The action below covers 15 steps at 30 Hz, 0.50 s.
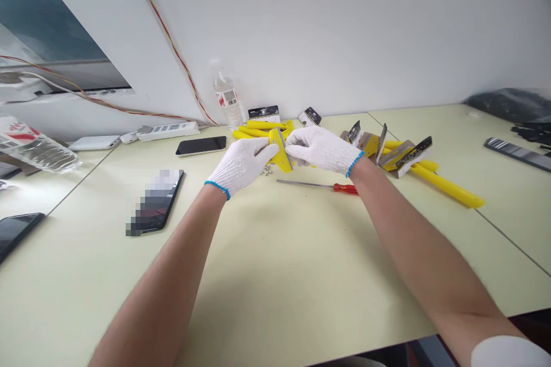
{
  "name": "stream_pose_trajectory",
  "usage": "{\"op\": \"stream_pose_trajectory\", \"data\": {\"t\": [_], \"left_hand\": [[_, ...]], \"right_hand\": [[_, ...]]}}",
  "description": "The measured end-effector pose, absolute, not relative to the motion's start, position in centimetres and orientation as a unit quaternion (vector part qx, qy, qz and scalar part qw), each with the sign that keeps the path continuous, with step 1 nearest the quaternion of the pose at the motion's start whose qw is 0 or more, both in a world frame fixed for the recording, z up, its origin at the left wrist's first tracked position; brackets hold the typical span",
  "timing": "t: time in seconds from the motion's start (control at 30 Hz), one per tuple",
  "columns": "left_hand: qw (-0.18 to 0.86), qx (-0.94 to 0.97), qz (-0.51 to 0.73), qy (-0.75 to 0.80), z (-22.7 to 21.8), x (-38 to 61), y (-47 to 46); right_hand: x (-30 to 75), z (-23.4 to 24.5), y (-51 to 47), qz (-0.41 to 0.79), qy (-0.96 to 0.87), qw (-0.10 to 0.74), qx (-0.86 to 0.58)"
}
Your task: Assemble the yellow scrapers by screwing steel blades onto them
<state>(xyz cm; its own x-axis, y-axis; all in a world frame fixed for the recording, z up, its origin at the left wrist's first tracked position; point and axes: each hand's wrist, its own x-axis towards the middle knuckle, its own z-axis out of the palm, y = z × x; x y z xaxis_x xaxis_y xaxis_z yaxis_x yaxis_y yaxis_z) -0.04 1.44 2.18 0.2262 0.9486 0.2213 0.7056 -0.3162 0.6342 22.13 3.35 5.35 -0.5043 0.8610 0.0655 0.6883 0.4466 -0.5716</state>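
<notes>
Near the middle of the table, my left hand (243, 163), in a white knit glove with a blue cuff, grips a yellow scraper (280, 152) by its head. A grey metal strip runs along the head's right side. My gloved right hand (321, 150) has its fingers pinched together at that metal edge; the fingertips partly hide what is between them. Small screws (267, 170) lie in a little heap below the scraper. Just under my right hand lies a screwdriver (344, 188) with a red handle, its shaft pointing left.
Yellow scraper handles (253, 129) are piled behind my hands. To the right lie more carded yellow scrapers (447, 184). A water bottle (227, 97) stands by the wall. Phones (201, 145) and a power strip (169, 130) are on the left, a grey bar (519, 153) far right.
</notes>
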Motion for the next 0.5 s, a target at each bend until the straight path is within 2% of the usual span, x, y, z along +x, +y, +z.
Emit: {"op": "stream_pose_trajectory", "data": {"t": [0.37, 0.5], "left_hand": [[0.204, 0.758, 0.292, 0.546, 2.00, -0.21, 1.60], [0.211, 0.758, 0.289, 0.545, 2.05, -0.28, 1.52]], "right_hand": [[22.26, 5.37, 3.71, 0.269, -0.824, 0.182, -0.465], [22.10, 5.73, 3.36, 0.322, -0.813, 0.170, -0.454]]}}
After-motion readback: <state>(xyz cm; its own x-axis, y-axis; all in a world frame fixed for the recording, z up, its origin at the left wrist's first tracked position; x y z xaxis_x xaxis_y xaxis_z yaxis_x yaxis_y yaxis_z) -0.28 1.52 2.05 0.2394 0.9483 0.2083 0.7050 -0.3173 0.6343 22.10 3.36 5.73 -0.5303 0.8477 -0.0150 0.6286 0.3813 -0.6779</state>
